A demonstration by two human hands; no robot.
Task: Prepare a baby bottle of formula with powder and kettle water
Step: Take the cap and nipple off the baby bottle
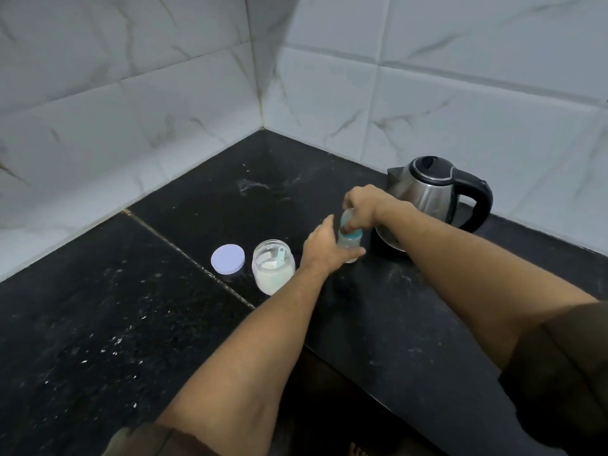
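A small clear baby bottle [349, 245] with a teal collar stands on the black counter [378, 324]. My left hand [324, 248] wraps around its body from the left. My right hand [362, 205] grips the bottle's clear cap and teal collar from above. To the left stands an open glass jar of white formula powder [272, 271] with a pale green scoop inside. The jar's lilac lid [228, 259] lies flat further left. A steel electric kettle [434, 192] with a black lid and handle sits on its base behind my right wrist.
White marble-look tiled walls [164, 110] meet in a corner behind the counter. A seam [184, 255] runs diagonally across the counter left of the jar. White specks are scattered over the left part of the counter. The counter's front edge drops off below my forearms.
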